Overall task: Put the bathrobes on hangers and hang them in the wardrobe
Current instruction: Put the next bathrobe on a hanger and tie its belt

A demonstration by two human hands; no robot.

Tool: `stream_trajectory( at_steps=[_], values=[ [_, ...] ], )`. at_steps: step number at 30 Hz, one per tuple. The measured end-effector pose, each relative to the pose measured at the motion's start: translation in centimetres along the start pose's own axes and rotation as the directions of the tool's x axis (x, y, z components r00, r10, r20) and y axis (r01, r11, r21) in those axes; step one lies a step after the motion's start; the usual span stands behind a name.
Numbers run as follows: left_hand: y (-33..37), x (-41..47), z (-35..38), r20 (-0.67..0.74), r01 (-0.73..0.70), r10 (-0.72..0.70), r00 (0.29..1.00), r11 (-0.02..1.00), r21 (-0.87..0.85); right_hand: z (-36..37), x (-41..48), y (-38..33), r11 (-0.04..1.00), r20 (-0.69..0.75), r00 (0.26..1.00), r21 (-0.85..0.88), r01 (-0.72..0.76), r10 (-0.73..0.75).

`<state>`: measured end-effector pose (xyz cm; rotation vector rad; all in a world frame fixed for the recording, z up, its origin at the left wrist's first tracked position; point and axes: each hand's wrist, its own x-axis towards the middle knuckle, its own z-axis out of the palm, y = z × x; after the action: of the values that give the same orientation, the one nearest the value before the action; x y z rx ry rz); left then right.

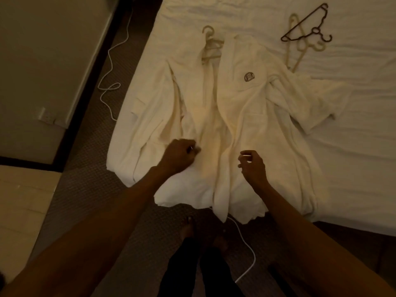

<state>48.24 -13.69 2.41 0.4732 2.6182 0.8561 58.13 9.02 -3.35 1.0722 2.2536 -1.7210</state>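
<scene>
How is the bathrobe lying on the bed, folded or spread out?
Spread out: the bathrobe lies flat on the bed, front open, one sleeve stretched sideways, a hanger at its collar.

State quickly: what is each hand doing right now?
Left hand: fingers curled, gripping the bathrobe.
Right hand: fingers loosely curled; any hold cannot be told.

A person's left hand (180,154) grips a white bathrobe (242,108) spread along the bed's (353,146) near edge, a hanger (211,42) at its collar, the right hand (254,163) curled above it.
</scene>
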Motion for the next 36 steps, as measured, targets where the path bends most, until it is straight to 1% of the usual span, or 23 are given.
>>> stream_trajectory(
  at_steps=[1, 2, 4, 5, 7, 8, 9, 11, 13, 14, 17, 18, 20, 22, 23, 24, 27, 29, 30, 32, 33, 34, 36],
  values=[
    [0.1, -0.3, 0.9, 0.115, 0.055, -0.052, 0.992, 0.998, -0.024, -0.1, 0.0, -0.2, 1.0, -0.039, 0.999, 0.03, -0.002, 0.003],
    [-0.4, -0.5, 1.8, 0.148, 0.104, -0.097, 0.984, 0.994, -0.041, -0.2, -0.1, -0.3, 0.998, -0.061, 0.998, 0.057, 0.0, 0.003],
    [-2.0, -0.7, 2.7, 0.011, 0.244, -0.244, 0.97, 0.967, -0.08, -0.1, -0.2, -0.3, 0.998, -0.041, 0.999, 0.068, 0.004, -0.001],
    [-2.8, -1.0, 2.4, -0.07, 0.338, -0.351, 0.934, 0.929, -0.149, 0.1, -0.2, -0.2, 0.998, -0.014, 1.0, 0.061, 0.004, -0.003],
    [-4.8, -1.7, 0.5, -0.168, 0.484, -0.542, 0.824, 0.826, -0.289, 0.5, -0.3, 0.1, 0.999, 0.036, 0.999, 0.048, 0.002, -0.004],
    [-6.0, -2.2, -0.7, -0.19, 0.528, -0.597, 0.779, 0.789, -0.314, 0.8, -0.4, 0.3, 0.999, 0.053, 0.999, 0.041, 0.001, -0.003],
    [-7.5, -2.6, -1.9, -0.215, 0.55, -0.618, 0.756, 0.778, -0.303, 1.2, -0.5, 0.3, 0.999, 0.067, 0.998, 0.035, -0.001, -0.002],
    [-9.8, -3.6, -4.0, -0.264, 0.556, -0.606, 0.75, 0.795, -0.243, 2.3, -0.9, 0.2, 1.0, 0.093, 0.996, 0.019, -0.006, 0.004],
    [-10.2, -4.3, -5.5, -0.33, 0.519, -0.562, 0.759, 0.827, -0.215, 3.5, -1.5, -0.5, 1.0, 0.125, 0.992, 0.001, -0.007, 0.007],
    [-9.8, -4.4, -6.3, -0.38, 0.5, -0.547, 0.746, 0.837, -0.223, 4.1, -1.7, -1.2, 1.0, 0.149, 0.989, -0.011, 0.001, 0.001],
    [-8.2, -4.1, -9.1, -0.518, 0.508, -0.555, 0.651, 0.825, -0.246, 5.2, -1.9, -4.2, 0.997, 0.226, 0.973, -0.052, 0.053, -0.04],
    [-7.5, -4.0, -10.1, -0.556, 0.471, -0.523, 0.646, 0.846, -0.248, 5.3, -1.8, -5.2, 0.995, 0.239, 0.97, -0.064, 0.071, -0.054],
    [-6.6, -3.8, -11.3, -0.605, 0.349, -0.351, 0.715, 0.929, -0.125, 5.2, -1.6, -7.1, 0.993, 0.233, 0.97, -0.074, 0.089, -0.07],
    [-5.2, -3.7, -11.2, -0.512, 0.271, -0.19, 0.838, 0.958, 0.089, 5.1, -1.2, -8.5, 0.995, 0.206, 0.976, -0.058, 0.077, -0.064],
    [-4.2, -3.9, -10.3, -0.454, 0.229, -0.143, 0.879, 0.963, 0.141, 5.0, -1.1, -9.1, 0.997, 0.189, 0.981, -0.045, 0.062, -0.052],
    [-3.1, -4.1, -9.1, -0.423, 0.184, -0.106, 0.9, 0.972, 0.146, 4.9, -1.0, -9.5, 0.999, 0.168, 0.985, -0.026, 0.041, -0.036],
    [0.4, -5.2, -3.8, -0.323, 0.068, -0.058, 0.944, 0.998, 0.019, 3.9, -0.3, -10.3, 0.999, 0.1, 0.995, 0.039, -0.015, 0.011],
    [2.0, -5.6, 0.5, -0.169, 0.091, -0.103, 0.98, 0.993, -0.076, 2.9, 0.2, -10.1, 1.0, 0.055, 0.998, 0.016, -0.011, 0.01],
    [2.7, -5.7, 2.4, -0.058, 0.124, -0.131, 0.99, 0.985, -0.121, 2.3, 0.6, -9.6, 1.0, 0.033, 0.999, -0.007, -0.011, 0.011],
    [3.4, -6.0, 6.1, 0.201, 0.165, -0.131, 0.971, 0.973, -0.162, 1.2, 1.1, -8.3, 0.997, 0.008, 1.0, -0.069, -0.021, 0.022],
    [3.2, -6.1, 7.6, 0.316, 0.17, -0.122, 0.941, 0.977, -0.129, 0.7, 1.4, -7.5, 0.993, 0.011, 0.999, -0.112, -0.034, 0.036],
    [2.8, -6.3, 8.8, 0.406, 0.181, -0.143, 0.902, 0.982, -0.057, 0.4, 1.6, -6.6, 0.986, 0.018, 0.998, -0.157, -0.052, 0.055],
    [0.3, -7.2, 10.5, 0.483, 0.222, -0.252, 0.838, 0.968, 0.119, 0.2, 1.2, -5.4, 0.966, 0.055, 0.993, -0.245, -0.085, 0.101]
  ],
)
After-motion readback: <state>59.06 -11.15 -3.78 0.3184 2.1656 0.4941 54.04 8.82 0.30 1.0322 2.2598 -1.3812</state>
